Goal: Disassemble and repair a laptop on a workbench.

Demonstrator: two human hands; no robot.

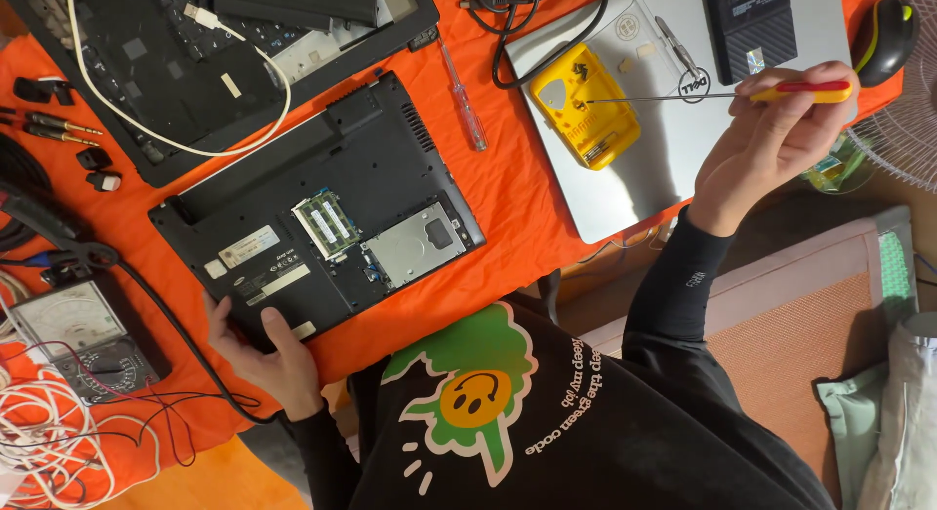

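Fingers of the right hand [766, 139] pinch the red-and-yellow handle of a long thin screwdriver [703, 95], held level above the table; its shaft runs leftward and its tip sits at the yellow plastic case [586, 120]. That case lies on the lid of a closed silver laptop [644, 168], where a black external drive [752, 27] and a small metal tool also rest. The left hand [259, 354] is curled around the near edge of an upturned black laptop [317, 217], thumb on top of the casing and fingers tucked under the rim. The laptop's bottom cover is off: a green memory module [327, 222] and a silver hard-drive bay [415, 242] lie exposed near its middle. It sits tilted on an orange cloth [508, 198] that covers the table.

Between the two laptops a second screwdriver [464, 95] with a clear handle lies on the cloth. Beyond the black laptop lies another dismantled black laptop shell [195, 41], with a white cable [176, 129] looped across it. Left of the left hand stands an analogue multimeter [83, 339], beside a tangle of white and red wires [49, 432]; a black cable runs from there past the wrist. Black cables [527, 32] loop near the top centre. A black-and-yellow computer mouse [883, 37] lies at the far right, next to a white fan grille [903, 129]. The person wears a black long-sleeved shirt [547, 422] with a green-and-orange print.
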